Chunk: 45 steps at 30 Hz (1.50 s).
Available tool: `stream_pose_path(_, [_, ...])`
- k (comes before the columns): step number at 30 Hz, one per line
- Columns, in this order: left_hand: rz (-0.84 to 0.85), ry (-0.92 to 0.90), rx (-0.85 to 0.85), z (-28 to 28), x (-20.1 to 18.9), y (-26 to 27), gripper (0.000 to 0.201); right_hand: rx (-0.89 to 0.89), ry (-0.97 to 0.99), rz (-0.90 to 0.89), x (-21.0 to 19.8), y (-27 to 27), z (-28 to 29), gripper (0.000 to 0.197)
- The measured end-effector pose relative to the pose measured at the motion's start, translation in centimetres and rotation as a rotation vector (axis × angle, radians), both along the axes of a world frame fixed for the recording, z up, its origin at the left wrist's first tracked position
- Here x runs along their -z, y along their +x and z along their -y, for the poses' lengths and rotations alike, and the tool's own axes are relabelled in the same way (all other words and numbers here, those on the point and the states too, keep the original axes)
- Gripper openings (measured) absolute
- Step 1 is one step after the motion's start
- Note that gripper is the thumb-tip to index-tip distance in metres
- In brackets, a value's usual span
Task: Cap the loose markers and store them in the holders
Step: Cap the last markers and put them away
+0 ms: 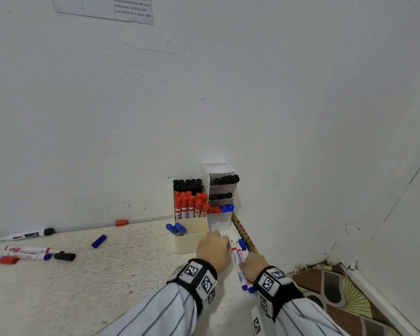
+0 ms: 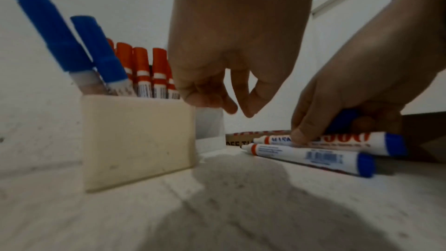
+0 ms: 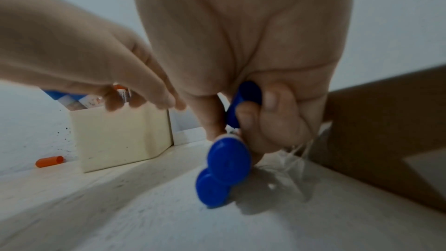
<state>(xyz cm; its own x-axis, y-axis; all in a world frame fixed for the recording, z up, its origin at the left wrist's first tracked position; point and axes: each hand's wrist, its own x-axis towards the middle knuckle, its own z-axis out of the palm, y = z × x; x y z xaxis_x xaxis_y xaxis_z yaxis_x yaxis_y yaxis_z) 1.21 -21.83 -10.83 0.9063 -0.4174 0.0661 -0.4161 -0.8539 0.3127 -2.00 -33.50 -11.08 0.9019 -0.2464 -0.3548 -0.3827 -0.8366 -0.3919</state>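
White plastered walls meet in a corner above a pale speckled tabletop (image 1: 87, 282); printed notice (image 1: 121, 7) at upper left of the head view.

Holders: cream box holder (image 1: 192, 238) at centre, holding red-capped markers (image 1: 188, 206), black-capped markers (image 1: 187, 184) behind them, two blue-capped markers (image 1: 176, 228) leaning in its front section. White tiered holder (image 1: 220, 170) just beside it on the right, against the wall, with black, red and blue caps showing.

Loose items, left of frame: black marker (image 1: 26, 235), two markers lying side by side (image 1: 29, 252), red cap (image 1: 8, 260), black cap (image 1: 64, 256), blue cap (image 1: 99, 241), red cap by the wall (image 1: 121, 222).

Two uncapped blue markers (image 2: 311, 152), lower right of the left wrist view, flat on the tabletop, side by side, bare tips toward the holders.

Right hand (image 1: 252, 264): fingertips (image 2: 299, 136) press on the farther marker's barrel; a blue cap in hand (image 3: 246, 102) is tucked against the palm under curled fingers.

Left hand (image 1: 214, 249): above the tabletop between cream box holder and the two markers, fingers (image 2: 207, 100) loosely curled, holding nothing, clear of the markers.

Brown printed strip (image 1: 244, 235) lies along the wall beside the markers.
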Motion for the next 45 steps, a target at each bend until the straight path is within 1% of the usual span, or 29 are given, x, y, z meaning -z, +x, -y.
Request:
stream_pose_path(3, [-0.256,-0.211,-0.11,0.0,0.8,-0.6,0.036,-0.025,-0.007,0.058,0.0,-0.3,-0.5,0.034])
stream_pose_path(5, [-0.4,-0.27,-0.15,0.0,0.6,-0.8,0.043,-0.076,0.081,0.104,0.1,-0.5,-0.9,0.035])
stream_pose_path(6, [-0.446,-0.292,-0.162,-0.1,0.6,-0.8,0.045,-0.108,0.126,0.12,0.0,-0.6,-1.1,0.033])
stream_pose_path(8, [-0.485,-0.362,-0.204,-0.4,0.6,-0.7,0.042,-0.166,0.2,0.136,-0.1,-0.8,-1.5,0.03])
stream_pose_path(11, [-0.485,-0.457,-0.283,-1.1,1.4,0.0,0.029,-0.185,0.265,0.138,0.0,-0.7,-1.8,0.025])
stream_pose_path(15, [-0.497,-0.51,-0.312,-2.1,1.7,-0.7,0.035,-0.094,0.329,0.148,-0.1,-0.5,-1.7,0.022])
stream_pose_path(17, [-0.486,-0.483,-0.305,-2.5,1.9,-1.1,0.034,-0.062,0.305,0.189,0.1,-0.7,-1.6,0.023])
stream_pose_path(21, [-0.381,-0.315,-0.196,-3.7,2.0,-1.8,0.031,0.001,0.284,0.322,0.5,-0.7,-1.4,0.021])
stream_pose_path(23, [-0.345,-0.286,-0.154,-4.5,2.0,-2.0,0.032,0.035,0.281,0.382,0.7,-0.4,-1.4,0.015])
stream_pose_path(26, [-0.312,-0.263,-0.129,-5.6,2.0,-2.3,0.028,-0.025,0.271,0.464,0.6,-0.2,-1.7,0.019])
stream_pose_path(30, [-0.29,-0.245,-0.119,-6.8,1.8,-2.6,0.025,-0.063,0.331,0.561,-0.4,-0.4,-2.6,0.019])
stream_pose_path(32, [-0.287,-0.245,-0.127,-7.4,1.9,-2.7,0.025,-0.02,0.358,0.59,-0.8,-0.5,-3.0,0.015])
stream_pose_path(34, [-0.285,-0.249,-0.137,-8.0,1.9,-3.0,0.025,0.038,0.446,0.621,-1.0,-0.6,-3.6,0.014])
stream_pose_path(37, [-0.277,-0.269,-0.138,-8.7,1.8,-3.3,0.025,0.075,0.629,0.629,-1.4,-1.1,-4.3,0.014])
stream_pose_path(39, [-0.273,-0.283,-0.125,-9.1,1.6,-3.5,0.024,0.068,0.643,0.633,-1.0,-1.2,-4.7,0.013])
stream_pose_path(40, [-0.27,-0.289,-0.111,-9.2,1.5,-3.6,0.024,0.054,0.644,0.624,-0.7,-1.1,-4.9,0.015])
stream_pose_path(42, [-0.272,-0.3,-0.085,-9.6,1.2,-4.0,0.024,0.019,0.676,0.569,-0.2,-1.3,-5.3,0.019])
stream_pose_path(44, [-0.28,-0.314,-0.076,-10.1,0.8,-4.5,0.025,-0.008,0.689,0.517,0.0,-1.6,-5.9,0.012])
stream_pose_path(45, [-0.286,-0.326,-0.077,-10.3,0.6,-4.8,0.026,-0.015,0.665,0.49,-0.3,-1.8,-6.2,0.008])
